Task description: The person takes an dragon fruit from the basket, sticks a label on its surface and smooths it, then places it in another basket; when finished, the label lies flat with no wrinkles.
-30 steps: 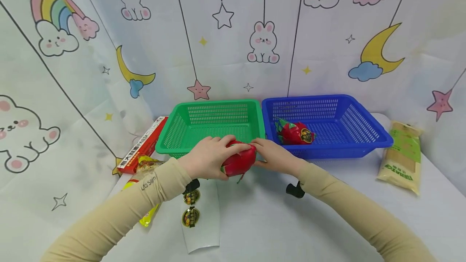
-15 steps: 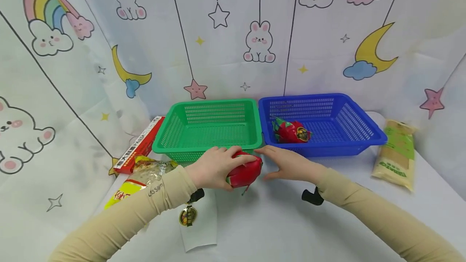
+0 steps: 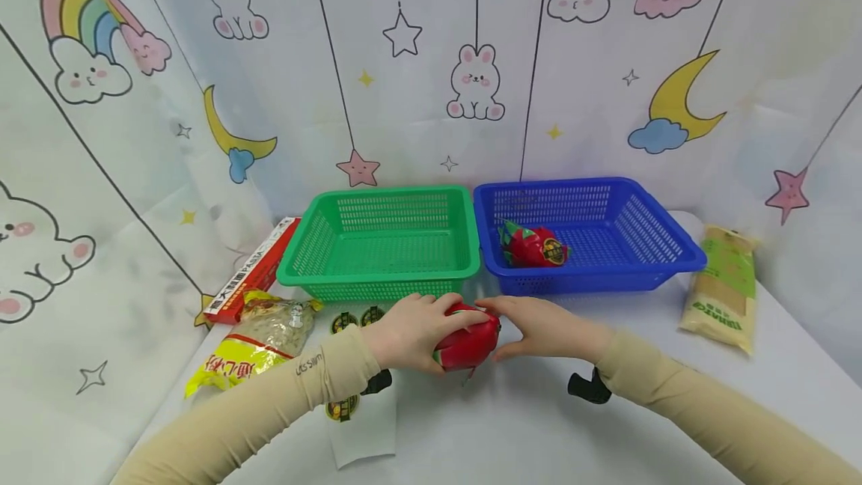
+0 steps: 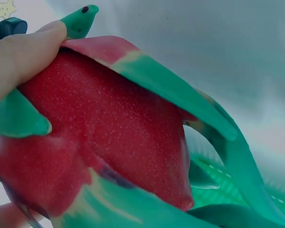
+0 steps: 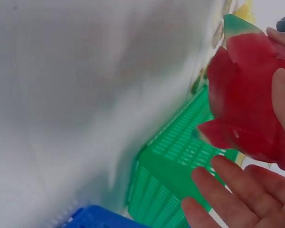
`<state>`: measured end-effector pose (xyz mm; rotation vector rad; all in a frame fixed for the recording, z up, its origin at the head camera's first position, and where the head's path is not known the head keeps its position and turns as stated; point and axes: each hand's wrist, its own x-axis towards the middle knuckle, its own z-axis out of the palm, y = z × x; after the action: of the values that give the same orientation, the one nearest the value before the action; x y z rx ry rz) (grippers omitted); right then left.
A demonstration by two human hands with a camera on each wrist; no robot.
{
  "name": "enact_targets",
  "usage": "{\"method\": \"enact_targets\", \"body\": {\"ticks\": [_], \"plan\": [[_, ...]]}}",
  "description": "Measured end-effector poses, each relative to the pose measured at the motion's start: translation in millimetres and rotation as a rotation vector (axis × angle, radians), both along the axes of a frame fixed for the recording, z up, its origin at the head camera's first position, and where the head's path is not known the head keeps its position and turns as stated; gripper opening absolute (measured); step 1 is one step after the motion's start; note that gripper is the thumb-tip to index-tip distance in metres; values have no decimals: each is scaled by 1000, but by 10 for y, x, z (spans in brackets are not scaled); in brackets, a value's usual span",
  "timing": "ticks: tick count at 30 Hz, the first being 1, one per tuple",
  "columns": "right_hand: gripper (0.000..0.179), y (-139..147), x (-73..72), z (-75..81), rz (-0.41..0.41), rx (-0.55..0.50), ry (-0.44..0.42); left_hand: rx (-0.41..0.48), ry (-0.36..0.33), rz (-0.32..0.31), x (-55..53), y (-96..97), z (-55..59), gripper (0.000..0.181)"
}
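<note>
A red dragon fruit [image 3: 471, 343] with green-tipped scales is gripped in my left hand [image 3: 414, 331], over the table in front of the baskets. In the left wrist view the left thumb [image 4: 33, 54] presses on the dragon fruit's red skin. My right hand [image 3: 548, 328] is close beside its right side, fingers extended; whether it touches cannot be told. The right wrist view shows the right fingers [image 5: 232, 194] straight and spread below the fruit. Beneath the left forearm lies a white backing sheet [image 3: 367, 432] with round black-and-gold stickers [image 3: 342, 408].
Behind the hands stand a green basket [image 3: 380, 292] and a blue basket [image 3: 586, 281], which holds another dragon fruit [image 3: 535, 247] with a sticker. On the left lie a red pasta box [image 3: 252, 268] and a yellow food bag [image 3: 252, 350]. A green-and-beige packet [image 3: 722, 290] lies right.
Both hands and the dragon fruit have come nearer to me and slightly right, away from the green basket. The right hand's thumb and fingers have spread apart.
</note>
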<state>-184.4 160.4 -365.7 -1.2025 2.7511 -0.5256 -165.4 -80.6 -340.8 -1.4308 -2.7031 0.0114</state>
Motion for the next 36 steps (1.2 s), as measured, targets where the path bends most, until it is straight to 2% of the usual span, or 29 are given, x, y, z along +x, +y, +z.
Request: {"method": "enact_targets", "body": {"ticks": [11,21,30,36], "plan": [[66,58,60,-91,34,40,18,-32,-12,-21,6,144,-164,91],[62,139,23,-167,58,48,39,-50,-31,-15,-35,242,-240,92],[60,211,-1,-176,64,59,-10,-32,-17,-39,-66,321,-339,93],[62,238,-27,-200,66,57,-40,-20,-19,-46,-79,327,-361,93]]}}
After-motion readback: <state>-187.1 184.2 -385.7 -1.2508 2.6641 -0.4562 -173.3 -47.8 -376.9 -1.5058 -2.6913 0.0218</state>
